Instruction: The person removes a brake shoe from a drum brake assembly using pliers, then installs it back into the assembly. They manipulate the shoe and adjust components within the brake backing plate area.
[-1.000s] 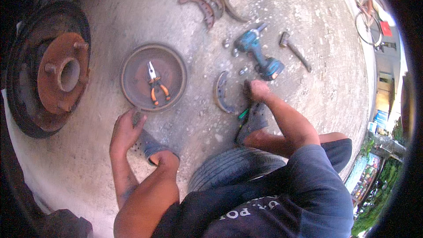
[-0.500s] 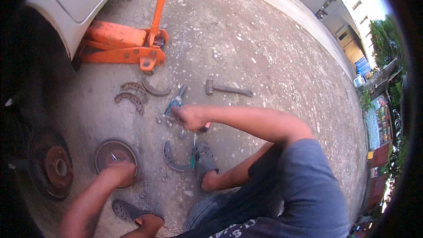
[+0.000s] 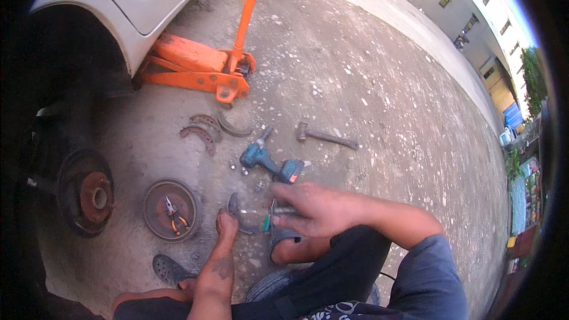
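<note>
In the head view, I see the left hand [image 3: 227, 224] down low by a curved metal piece [image 3: 233, 204] on the ground. Its fingers are curled at the edge of the piece, but I cannot tell if they grip it. Maybe the hand is there to keep the piece steady.

The right hand [image 3: 308, 207] is blurry. Its thumb and fingers are spread wide, next to a screwdriver with a green handle [image 3: 267, 222]. I cannot tell if they touch it. The screwdriver lies just beside the right end of the curved piece, I guess so it is easy to reach.

To the left sits a round metal drum [image 3: 148, 212], like a shallow bowl. Inside are pliers with orange handles [image 3: 178, 223], and I see nothing else in it. I think it works as a tray, so the pliers won't get lost.

The blue power tool [image 3: 258, 156] and the hammer [image 3: 329, 137] lie farther out, maybe to leave room for the hands.
</note>
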A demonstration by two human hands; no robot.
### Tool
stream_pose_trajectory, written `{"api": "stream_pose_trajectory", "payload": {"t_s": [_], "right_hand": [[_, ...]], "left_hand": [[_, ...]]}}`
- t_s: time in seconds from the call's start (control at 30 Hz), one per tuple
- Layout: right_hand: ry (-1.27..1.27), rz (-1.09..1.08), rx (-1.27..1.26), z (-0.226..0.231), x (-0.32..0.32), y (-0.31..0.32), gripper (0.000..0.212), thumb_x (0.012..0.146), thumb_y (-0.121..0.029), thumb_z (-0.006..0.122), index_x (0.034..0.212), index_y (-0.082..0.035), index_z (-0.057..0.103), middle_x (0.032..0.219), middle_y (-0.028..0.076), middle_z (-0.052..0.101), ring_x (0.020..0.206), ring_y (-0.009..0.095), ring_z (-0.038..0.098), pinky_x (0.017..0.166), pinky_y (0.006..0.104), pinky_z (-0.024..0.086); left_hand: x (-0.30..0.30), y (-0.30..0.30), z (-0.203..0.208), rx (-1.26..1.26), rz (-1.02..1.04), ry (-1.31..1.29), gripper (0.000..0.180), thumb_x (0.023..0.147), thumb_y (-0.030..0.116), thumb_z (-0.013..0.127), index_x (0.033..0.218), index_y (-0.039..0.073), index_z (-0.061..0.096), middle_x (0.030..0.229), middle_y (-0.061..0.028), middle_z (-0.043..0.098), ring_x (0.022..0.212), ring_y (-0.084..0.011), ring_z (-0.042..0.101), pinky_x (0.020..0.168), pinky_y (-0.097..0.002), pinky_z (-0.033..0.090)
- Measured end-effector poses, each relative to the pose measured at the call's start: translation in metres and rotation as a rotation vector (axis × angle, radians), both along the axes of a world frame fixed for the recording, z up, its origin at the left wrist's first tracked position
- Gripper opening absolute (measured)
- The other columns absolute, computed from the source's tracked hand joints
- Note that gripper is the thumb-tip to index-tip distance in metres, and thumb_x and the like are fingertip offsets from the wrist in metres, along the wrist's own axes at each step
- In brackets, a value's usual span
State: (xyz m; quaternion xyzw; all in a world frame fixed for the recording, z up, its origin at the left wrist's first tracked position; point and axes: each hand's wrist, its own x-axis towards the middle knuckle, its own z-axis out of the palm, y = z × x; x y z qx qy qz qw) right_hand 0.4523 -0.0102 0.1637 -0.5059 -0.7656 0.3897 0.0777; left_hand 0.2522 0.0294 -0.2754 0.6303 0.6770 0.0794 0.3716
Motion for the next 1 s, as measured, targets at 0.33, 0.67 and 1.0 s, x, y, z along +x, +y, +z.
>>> {"api": "stream_pose_trajectory", "payload": {"t_s": [0.33, 0.67, 1.0], "right_hand": [[0.014, -0.065, 0.386, -0.006, -0.054, 0.056, 0.031, 0.091, -0.027, 0.059, 0.109, -0.003, 0.058, 0.089, 0.024, 0.062, 0.09, 0.041, 0.061, 0.076, 0.0482, 0.047], [0.169, -0.072, 0.424, -0.007, -0.064, 0.071, 0.038, 0.086, -0.028, 0.065, 0.111, -0.001, 0.057, 0.102, 0.023, 0.063, 0.098, 0.038, 0.061, 0.085, 0.0446, 0.047], [0.166, -0.035, 0.306, 0.004, -0.052, 0.066, 0.037, 0.082, -0.024, 0.071, 0.109, -0.003, 0.057, 0.091, 0.017, 0.065, 0.083, 0.031, 0.064, 0.075, 0.0394, 0.05]], "left_hand": [[-0.038, 0.055, 0.159, 0.574, 0.342, -0.413, 0.053, 0.085, 0.019, 0.064, 0.126, -0.009, 0.044, 0.11, -0.0257, 0.062, 0.099, -0.0331, 0.063, 0.086, -0.0407, 0.047], [-0.093, 0.015, 0.317, 0.574, 0.491, -0.751, 0.04, 0.087, 0.028, 0.062, 0.111, -0.004, 0.062, 0.099, -0.009, 0.065, 0.092, -0.018, 0.058, 0.084, -0.0301, 0.044], [-0.109, -0.002, 0.364, 0.239, 0.1, -1.383, 0.038, 0.089, 0.027, 0.06, 0.113, -0.003, 0.062, 0.098, -0.0052, 0.063, 0.091, -0.0121, 0.055, 0.082, -0.0261, 0.042]]}}
